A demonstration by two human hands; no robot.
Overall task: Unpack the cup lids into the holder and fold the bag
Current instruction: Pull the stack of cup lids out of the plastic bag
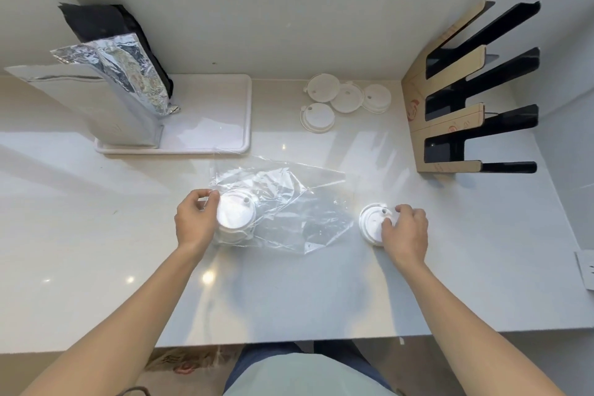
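The left hand [196, 222] grips the bagged lid stack [236, 217] at the clear bag [289, 209]'s left end. The right hand [405, 230] grasps a loose lid [373, 223] just right of the bag.

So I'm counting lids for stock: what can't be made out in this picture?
- Head view: the stack inside the clear bag is glared over and partly behind the left hand; count unreadable.
- The lid stack is partly covered by the right hand.
- The holder slots are too dark to see inside.
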